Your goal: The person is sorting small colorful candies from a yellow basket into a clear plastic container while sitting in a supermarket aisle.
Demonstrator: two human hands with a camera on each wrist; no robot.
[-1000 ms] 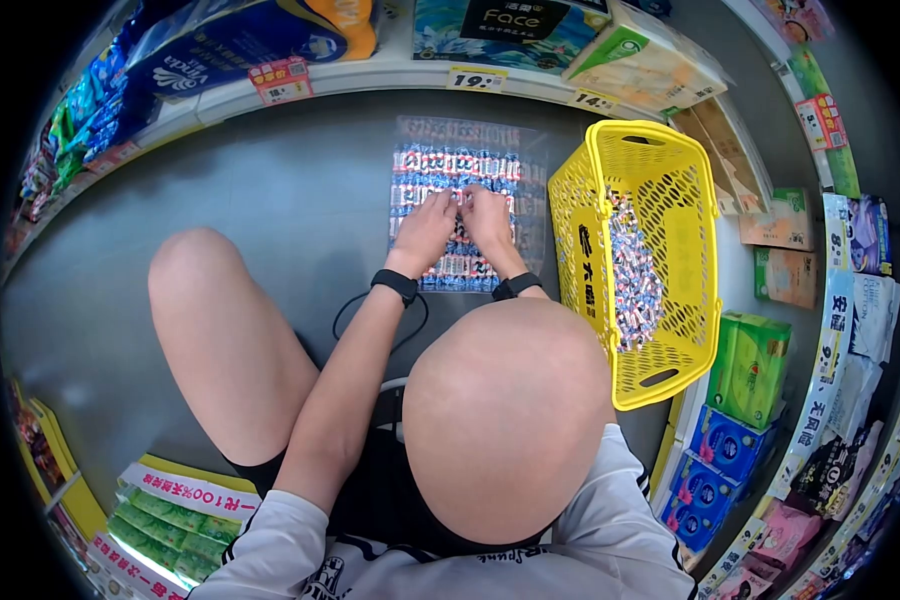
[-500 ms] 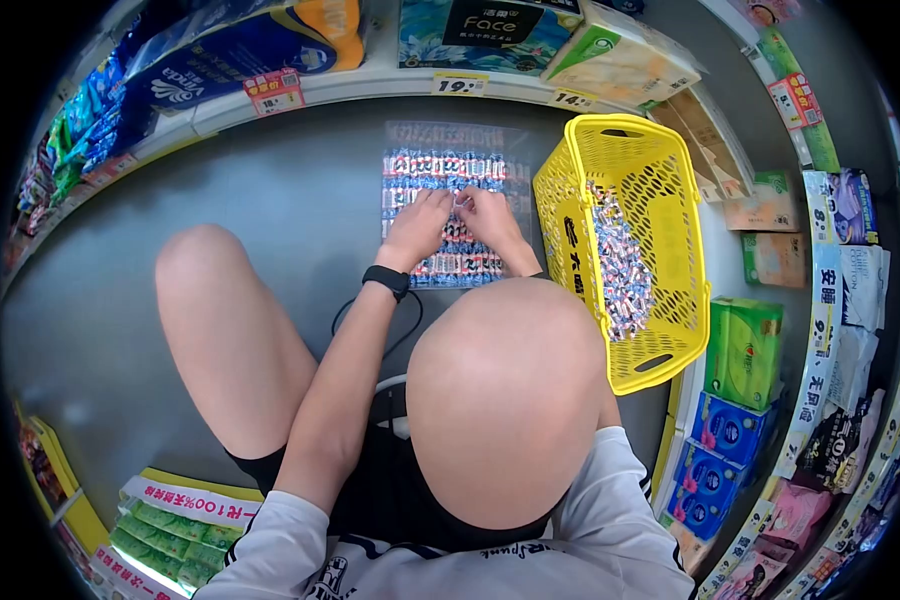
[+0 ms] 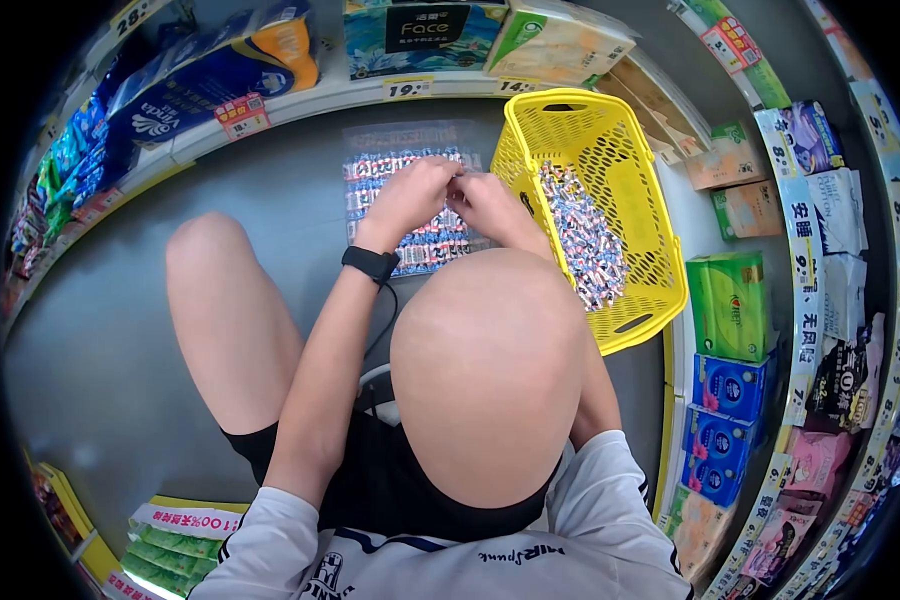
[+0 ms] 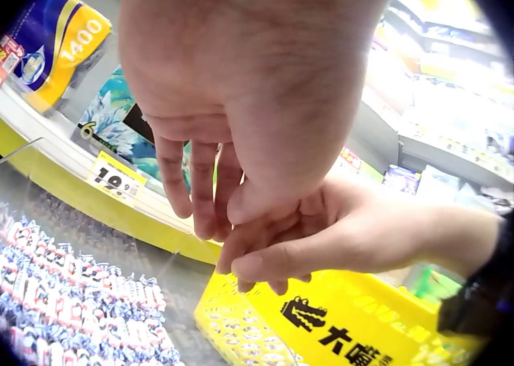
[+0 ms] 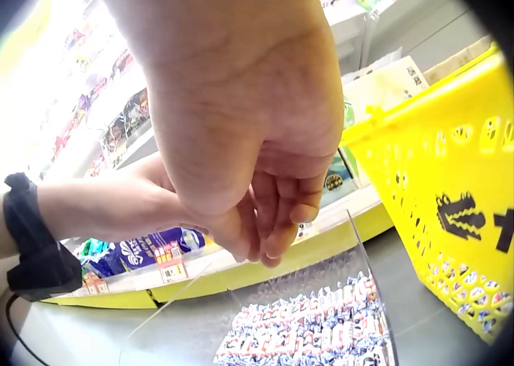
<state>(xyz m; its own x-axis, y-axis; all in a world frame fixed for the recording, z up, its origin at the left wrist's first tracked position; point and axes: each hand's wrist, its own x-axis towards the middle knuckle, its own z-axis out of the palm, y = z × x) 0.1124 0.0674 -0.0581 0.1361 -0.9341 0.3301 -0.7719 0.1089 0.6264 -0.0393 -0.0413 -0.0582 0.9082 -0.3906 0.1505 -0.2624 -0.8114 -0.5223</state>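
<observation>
Blue, red and white wrapped candies [image 3: 370,190] lie in neat rows inside a clear, straight-walled box [image 5: 372,265] on the floor. Above them, both hands are together. My left hand [image 3: 415,192] has loosely bent fingers, and its thumb meets the fingers of my right hand [image 3: 492,208]. In the left wrist view, the right hand [image 4: 321,233] shows a fairly straight thumb over loosely curled fingers. No candy shows between the fingers of either hand. To the right stands a yellow perforated basket [image 3: 625,180], with a loose pile of the same candies [image 3: 580,240] inside.
The person's bent knee [image 3: 490,370] rises close behind the right forearm. Shelves with tissue packs [image 3: 425,40] line the far side, and more packs [image 3: 727,305] stand along the right. A black cable [image 3: 382,320] runs from the left wrist's band.
Both hands have lifted from the candy rows and come together over the box's right part. The head view has shifted, so box and basket appear further left.
</observation>
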